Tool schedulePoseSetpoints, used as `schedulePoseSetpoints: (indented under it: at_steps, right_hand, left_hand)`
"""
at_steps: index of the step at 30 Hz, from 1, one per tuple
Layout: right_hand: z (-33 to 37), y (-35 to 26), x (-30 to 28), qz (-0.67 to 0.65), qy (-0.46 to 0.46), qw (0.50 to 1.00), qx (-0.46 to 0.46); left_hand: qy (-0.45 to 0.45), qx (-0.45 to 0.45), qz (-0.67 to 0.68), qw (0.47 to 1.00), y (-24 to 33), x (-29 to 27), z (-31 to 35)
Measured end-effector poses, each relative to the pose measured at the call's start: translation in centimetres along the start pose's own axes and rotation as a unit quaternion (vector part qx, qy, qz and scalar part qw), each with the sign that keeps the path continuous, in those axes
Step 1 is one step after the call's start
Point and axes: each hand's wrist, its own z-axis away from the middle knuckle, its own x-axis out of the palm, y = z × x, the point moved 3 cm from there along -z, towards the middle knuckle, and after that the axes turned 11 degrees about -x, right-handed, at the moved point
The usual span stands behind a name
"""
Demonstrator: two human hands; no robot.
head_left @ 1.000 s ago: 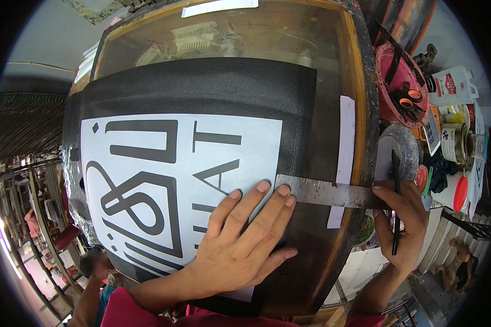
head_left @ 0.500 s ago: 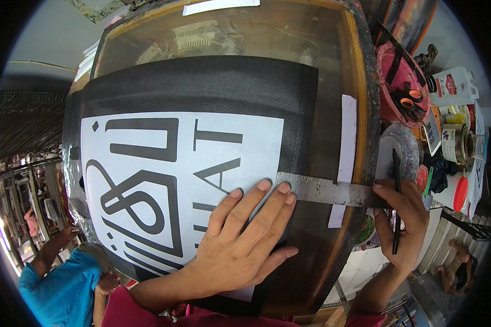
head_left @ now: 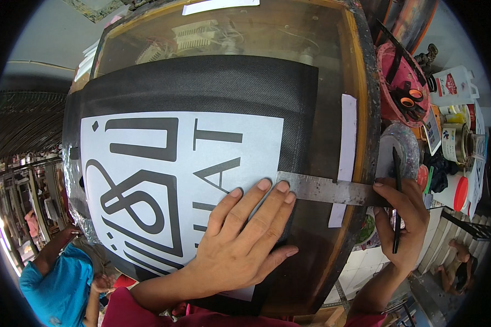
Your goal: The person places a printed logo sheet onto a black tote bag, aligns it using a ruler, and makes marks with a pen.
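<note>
My left hand (head_left: 237, 245) lies flat, fingers stretched, on a white paper sheet (head_left: 259, 147) with large black lettering. Its fingertips rest at the near end of a steel ruler (head_left: 322, 189). The sheet lies on a black fabric piece (head_left: 202, 82), which covers much of a glass-topped box table (head_left: 333, 60). Reaching from the sheet's right edge, the ruler crosses the fabric, the glass and part of a white strip (head_left: 348, 136). At its far end, my right hand (head_left: 406, 223) pinches it between thumb and finger. A slim black pen or pencil (head_left: 396, 169) is also held there, pointing away from me.
Beyond the table's right edge are a pink basin (head_left: 384, 65) with orange-handled scissors (head_left: 407, 102), a white jug (head_left: 459, 87), a tin can (head_left: 451, 144) and a red-lidded tub (head_left: 447, 193). A person in a blue shirt (head_left: 63, 286) is at the lower left.
My hands, the ruler and the sheet have hardly moved. At the lower left, the person in blue has shifted their head and arm slightly.
</note>
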Motion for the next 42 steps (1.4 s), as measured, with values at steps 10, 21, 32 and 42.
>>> schedulePoseSetpoints:
  at_steps: [10, 21, 32, 42]
  right_hand:
    - [0.01, -0.01, -0.01, 0.001, 0.000, 1.000, 0.003]
    - [-0.03, -0.06, -0.05, 0.002, 0.000, 1.000, 0.002]
    - [0.60, 0.03, -0.21, -0.031, -0.003, 0.999, 0.001]
    - [0.54, -0.16, -0.11, -0.019, 0.003, 1.000, 0.006]
  left_hand:
    - [0.004, 0.001, 0.004, 1.000, -0.03, 0.01, -0.03]
    - [0.001, -0.001, 0.004, 1.000, -0.02, 0.02, -0.01]
    - [0.044, 0.013, 0.070, 0.996, -0.50, -0.49, 0.16]
    - [0.038, 0.015, 0.042, 0.998, -0.33, -0.33, 0.13]
